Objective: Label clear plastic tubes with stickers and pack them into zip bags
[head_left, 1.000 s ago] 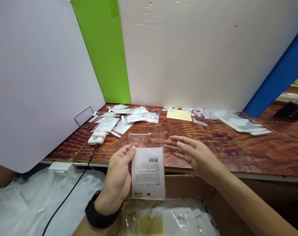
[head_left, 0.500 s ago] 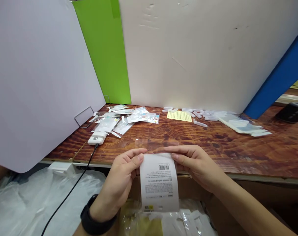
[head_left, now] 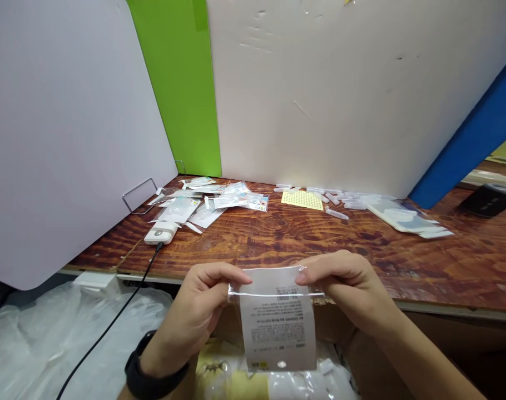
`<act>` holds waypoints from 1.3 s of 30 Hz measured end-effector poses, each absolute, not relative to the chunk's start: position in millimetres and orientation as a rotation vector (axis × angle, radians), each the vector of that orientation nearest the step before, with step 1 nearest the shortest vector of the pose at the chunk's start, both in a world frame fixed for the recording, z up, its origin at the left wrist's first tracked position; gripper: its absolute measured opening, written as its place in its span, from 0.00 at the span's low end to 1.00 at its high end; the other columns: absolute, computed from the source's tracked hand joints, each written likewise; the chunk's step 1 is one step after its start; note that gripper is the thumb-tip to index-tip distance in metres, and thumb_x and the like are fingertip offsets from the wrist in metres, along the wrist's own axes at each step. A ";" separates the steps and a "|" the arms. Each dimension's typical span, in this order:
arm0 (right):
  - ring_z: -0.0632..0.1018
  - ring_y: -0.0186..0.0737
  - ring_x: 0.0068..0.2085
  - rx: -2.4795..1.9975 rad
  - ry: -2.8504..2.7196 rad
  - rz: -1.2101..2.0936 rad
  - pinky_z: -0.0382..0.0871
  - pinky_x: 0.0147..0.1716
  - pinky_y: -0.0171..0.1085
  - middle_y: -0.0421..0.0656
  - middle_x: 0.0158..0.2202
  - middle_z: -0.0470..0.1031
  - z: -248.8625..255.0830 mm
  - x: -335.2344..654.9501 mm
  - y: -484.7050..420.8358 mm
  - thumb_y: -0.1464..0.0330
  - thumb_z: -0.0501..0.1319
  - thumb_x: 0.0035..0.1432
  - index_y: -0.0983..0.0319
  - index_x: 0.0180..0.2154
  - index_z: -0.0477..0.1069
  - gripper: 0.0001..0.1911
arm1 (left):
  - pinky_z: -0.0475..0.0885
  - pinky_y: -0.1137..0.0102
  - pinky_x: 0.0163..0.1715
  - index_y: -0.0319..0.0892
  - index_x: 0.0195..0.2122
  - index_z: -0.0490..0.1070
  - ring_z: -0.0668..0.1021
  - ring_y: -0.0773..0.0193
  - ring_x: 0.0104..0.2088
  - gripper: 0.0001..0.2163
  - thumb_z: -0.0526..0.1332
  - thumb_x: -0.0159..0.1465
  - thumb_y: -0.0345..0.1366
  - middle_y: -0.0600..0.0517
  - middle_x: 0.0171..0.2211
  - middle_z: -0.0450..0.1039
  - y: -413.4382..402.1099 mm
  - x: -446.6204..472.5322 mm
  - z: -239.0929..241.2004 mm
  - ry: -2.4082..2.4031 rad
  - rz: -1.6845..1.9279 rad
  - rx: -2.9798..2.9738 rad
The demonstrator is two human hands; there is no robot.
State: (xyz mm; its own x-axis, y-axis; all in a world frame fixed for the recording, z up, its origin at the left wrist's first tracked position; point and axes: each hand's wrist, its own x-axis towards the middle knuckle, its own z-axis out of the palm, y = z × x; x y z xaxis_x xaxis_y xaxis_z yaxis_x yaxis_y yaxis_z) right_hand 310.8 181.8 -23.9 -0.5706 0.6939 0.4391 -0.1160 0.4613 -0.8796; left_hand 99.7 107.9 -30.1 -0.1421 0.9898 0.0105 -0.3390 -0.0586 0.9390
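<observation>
A white card [head_left: 280, 336] with upside-down print and a barcode hangs inside a clear plastic bag [head_left: 259, 284] over the table's front edge. The bag's transparent flap lies folded down across the upper part of the card. My left hand [head_left: 201, 303], with a black band on its wrist, pinches the upper left corner between thumb and finger. At the upper right corner my right hand [head_left: 347, 289] presses the flap with its thumb, fingers behind. Below the card, an open box holds several clear-wrapped pieces [head_left: 294, 386], partly hidden by it.
Several bagged cards [head_left: 182, 210] lie at the back left by a white device [head_left: 161, 232] with a black cable. A yellow dot-sticker sheet [head_left: 302, 200], small clear tubes [head_left: 336, 213] and a stack of clear bags [head_left: 403, 216] lie further right. Upright panels [head_left: 320, 94] stand behind.
The bag's clear flap, earlier standing up beyond the card's top edge, is now folded down over the card. Both hands have moved slightly lower, their thumbs at the fold.
</observation>
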 end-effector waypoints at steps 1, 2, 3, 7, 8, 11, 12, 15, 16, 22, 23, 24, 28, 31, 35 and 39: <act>0.80 0.37 0.30 -0.475 -1.881 1.191 0.73 0.28 0.32 0.36 0.29 0.80 -22.8 311.7 181.1 0.82 0.55 0.50 0.52 0.32 0.80 0.22 | 0.67 0.80 0.23 0.43 0.22 0.80 0.73 0.71 0.22 0.07 0.63 0.48 0.26 0.52 0.22 0.77 107.1 99.0 -30.2 1.017 1.474 0.932; 0.80 0.37 0.30 -0.463 -1.895 1.184 0.73 0.28 0.33 0.36 0.29 0.80 -21.7 312.5 180.2 0.82 0.55 0.50 0.52 0.33 0.80 0.22 | 0.67 0.79 0.24 0.44 0.22 0.80 0.73 0.70 0.23 0.07 0.63 0.49 0.27 0.52 0.22 0.77 106.3 98.1 -30.6 1.009 1.466 0.964; 0.80 0.38 0.30 -0.451 -1.906 1.179 0.74 0.29 0.34 0.36 0.30 0.80 -20.6 313.2 179.3 0.82 0.55 0.50 0.52 0.33 0.80 0.22 | 0.67 0.78 0.25 0.44 0.23 0.80 0.74 0.69 0.24 0.07 0.63 0.50 0.27 0.52 0.23 0.77 105.5 97.2 -31.2 1.004 1.456 0.994; 0.81 0.39 0.32 -0.416 -1.948 1.175 0.75 0.32 0.35 0.37 0.32 0.81 -16.4 315.0 176.2 0.82 0.55 0.51 0.53 0.34 0.79 0.20 | 0.68 0.74 0.27 0.44 0.24 0.80 0.75 0.65 0.26 0.08 0.62 0.51 0.28 0.50 0.24 0.78 103.4 94.3 -33.5 0.987 1.429 1.046; 0.81 0.39 0.32 -0.415 -1.958 1.174 0.75 0.32 0.35 0.38 0.32 0.81 -15.6 315.4 175.9 0.82 0.55 0.50 0.54 0.34 0.79 0.20 | 0.69 0.73 0.28 0.44 0.24 0.80 0.76 0.63 0.27 0.08 0.62 0.52 0.28 0.49 0.26 0.79 103.2 93.9 -33.2 0.969 1.413 1.040; 0.81 0.39 0.33 -0.384 -1.983 1.172 0.74 0.32 0.33 0.39 0.33 0.81 -14.4 317.0 177.1 0.81 0.54 0.50 0.56 0.34 0.79 0.20 | 0.70 0.73 0.30 0.42 0.24 0.80 0.77 0.63 0.28 0.07 0.61 0.51 0.28 0.49 0.26 0.79 103.2 93.4 -29.3 0.890 1.376 1.026; 0.80 0.39 0.33 -0.356 -1.989 1.179 0.73 0.32 0.33 0.39 0.33 0.81 -14.5 317.7 177.8 0.80 0.54 0.50 0.56 0.35 0.79 0.19 | 0.69 0.75 0.29 0.41 0.24 0.80 0.76 0.65 0.27 0.07 0.62 0.51 0.29 0.49 0.25 0.79 103.4 93.3 -27.7 0.865 1.379 1.024; 0.80 0.40 0.34 -0.299 -1.997 1.220 0.73 0.35 0.35 0.41 0.35 0.80 -15.1 318.4 178.1 0.75 0.55 0.55 0.57 0.38 0.79 0.15 | 0.69 0.77 0.29 0.39 0.24 0.80 0.75 0.66 0.26 0.07 0.63 0.52 0.34 0.49 0.23 0.78 103.8 93.0 -25.7 0.801 1.414 1.011; 0.80 0.41 0.34 -0.307 -1.994 1.220 0.73 0.36 0.35 0.41 0.34 0.80 -15.1 317.8 177.2 0.74 0.56 0.57 0.58 0.38 0.79 0.14 | 0.70 0.77 0.30 0.39 0.24 0.80 0.76 0.66 0.26 0.07 0.64 0.53 0.35 0.49 0.23 0.78 103.9 92.8 -26.6 0.802 1.414 1.013; 0.80 0.37 0.35 -0.457 -1.854 1.187 0.74 0.34 0.30 0.39 0.35 0.81 -14.2 307.2 167.4 0.77 0.62 0.54 0.55 0.35 0.78 0.11 | 0.74 0.78 0.33 0.45 0.31 0.80 0.79 0.67 0.31 0.05 0.70 0.52 0.30 0.51 0.32 0.81 104.6 92.6 -35.5 0.883 1.373 0.987; 0.80 0.37 0.35 -0.464 -1.821 1.224 0.74 0.34 0.30 0.39 0.36 0.81 -14.8 306.1 167.4 0.77 0.62 0.54 0.54 0.34 0.78 0.12 | 0.74 0.79 0.33 0.45 0.33 0.80 0.80 0.67 0.32 0.07 0.70 0.53 0.30 0.50 0.33 0.81 104.5 93.1 -35.5 0.857 1.381 0.969; 0.80 0.36 0.36 -0.470 -1.789 1.273 0.74 0.34 0.30 0.40 0.37 0.81 -15.9 305.4 168.2 0.77 0.62 0.55 0.54 0.34 0.79 0.12 | 0.74 0.79 0.33 0.44 0.34 0.80 0.80 0.67 0.32 0.07 0.69 0.53 0.30 0.50 0.33 0.81 104.4 93.7 -35.1 0.826 1.392 0.949; 0.80 0.34 0.36 -0.488 -1.653 1.557 0.73 0.34 0.28 0.40 0.37 0.81 -23.4 305.5 176.1 0.74 0.65 0.56 0.55 0.35 0.79 0.08 | 0.75 0.80 0.33 0.43 0.36 0.80 0.81 0.67 0.32 0.09 0.69 0.53 0.27 0.50 0.34 0.81 104.1 96.7 -32.7 0.705 1.442 0.831; 0.79 0.33 0.34 -0.477 -1.496 1.766 0.73 0.34 0.28 0.41 0.35 0.81 -28.1 302.9 180.2 0.70 0.68 0.53 0.57 0.36 0.80 0.07 | 0.76 0.80 0.31 0.43 0.35 0.80 0.81 0.68 0.29 0.10 0.69 0.52 0.26 0.51 0.31 0.81 103.6 98.6 -32.5 0.665 1.461 0.749; 0.79 0.35 0.32 -0.486 -1.316 1.940 0.73 0.31 0.31 0.41 0.31 0.80 -29.7 294.4 180.2 0.70 0.70 0.49 0.59 0.34 0.80 0.07 | 0.76 0.79 0.29 0.42 0.34 0.80 0.81 0.67 0.28 0.10 0.71 0.50 0.26 0.51 0.30 0.81 103.1 100.9 -31.7 0.640 1.487 0.664; 0.77 0.35 0.31 -0.511 -1.284 1.917 0.72 0.29 0.32 0.41 0.31 0.78 -32.3 289.1 180.2 0.68 0.71 0.47 0.59 0.33 0.79 0.08 | 0.76 0.79 0.29 0.43 0.33 0.80 0.81 0.67 0.27 0.11 0.72 0.48 0.28 0.51 0.29 0.81 105.6 103.5 -29.6 0.641 1.493 0.662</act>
State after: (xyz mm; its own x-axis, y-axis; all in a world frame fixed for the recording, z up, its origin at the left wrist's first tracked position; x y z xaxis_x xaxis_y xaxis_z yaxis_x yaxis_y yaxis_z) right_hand 289.1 180.2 -32.3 -0.6319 0.7708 0.0814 -0.3685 -0.2063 -0.9065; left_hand 103.5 105.6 -29.6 -0.0144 0.9997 0.0208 -0.6738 -0.0251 0.7385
